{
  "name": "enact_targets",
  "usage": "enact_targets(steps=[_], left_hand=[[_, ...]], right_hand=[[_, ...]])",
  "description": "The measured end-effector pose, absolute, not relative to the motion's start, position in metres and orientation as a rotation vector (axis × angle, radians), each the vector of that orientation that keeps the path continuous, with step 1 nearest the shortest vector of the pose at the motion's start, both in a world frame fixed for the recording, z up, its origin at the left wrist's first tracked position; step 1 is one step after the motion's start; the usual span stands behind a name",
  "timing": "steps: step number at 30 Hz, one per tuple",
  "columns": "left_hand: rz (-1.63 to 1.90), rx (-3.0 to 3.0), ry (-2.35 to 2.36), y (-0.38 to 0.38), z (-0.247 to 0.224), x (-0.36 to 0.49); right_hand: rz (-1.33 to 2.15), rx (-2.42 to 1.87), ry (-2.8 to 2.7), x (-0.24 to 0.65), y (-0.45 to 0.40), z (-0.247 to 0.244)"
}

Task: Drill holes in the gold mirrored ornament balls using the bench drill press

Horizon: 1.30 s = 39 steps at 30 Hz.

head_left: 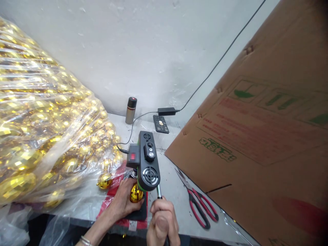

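Along the right stands a cardboard box (251, 136), opposite a clear plastic bag of gold balls (51, 119). Between them on the tabletop (171, 191) sits a black machine (149, 160), with red-handled scissors (198, 203) beside the box. The left hand (125, 201) grips a gold mirrored ball (136, 193) beneath the machine; the right hand (164, 220) is clenched around its lever (159, 192).
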State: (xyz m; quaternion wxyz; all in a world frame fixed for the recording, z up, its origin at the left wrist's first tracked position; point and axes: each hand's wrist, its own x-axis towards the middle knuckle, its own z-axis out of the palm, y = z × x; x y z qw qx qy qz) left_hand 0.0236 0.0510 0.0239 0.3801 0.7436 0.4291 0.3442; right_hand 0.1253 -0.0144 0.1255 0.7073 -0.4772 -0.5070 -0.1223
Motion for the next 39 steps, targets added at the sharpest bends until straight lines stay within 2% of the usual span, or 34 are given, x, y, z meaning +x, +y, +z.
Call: enact_targets(steps=[39], left_hand=[[0.969, 1.926, 1.125, 0.055, 0.007, 0.025]], right_hand=[[-0.238, -1.011, -1.116, 0.122, -0.012, 0.103]])
